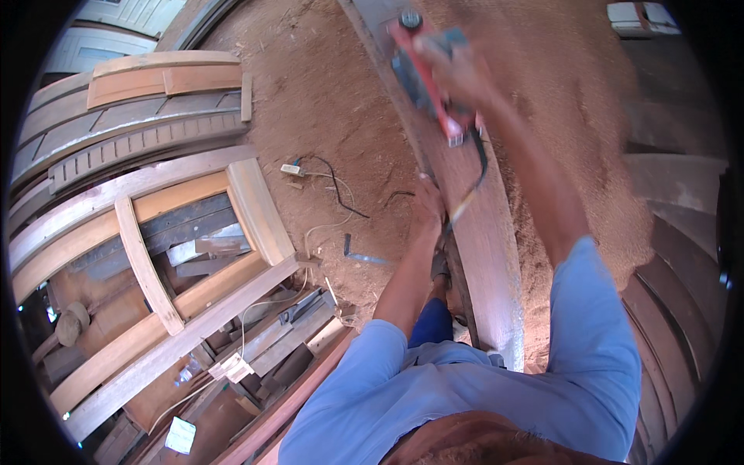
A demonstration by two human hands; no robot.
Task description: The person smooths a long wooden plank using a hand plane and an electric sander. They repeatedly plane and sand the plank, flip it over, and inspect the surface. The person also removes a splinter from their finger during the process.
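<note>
A long wooden plank (490,256) runs from the upper middle down toward me. My right hand (457,74) grips a red and blue electric planer (425,74) resting on the plank's far part; it looks blurred. A black cable (474,182) hangs from the planer across the board. My left hand (428,208) presses flat on the plank's left edge, nearer to me than the planer. Both arms wear blue sleeves.
Sawdust covers the floor (333,101) around the plank. A wooden frame (198,248) and stacked boards (132,116) lie to the left. A white power strip (292,169) with cords lies on the floor. More timber is stacked at the right (682,256).
</note>
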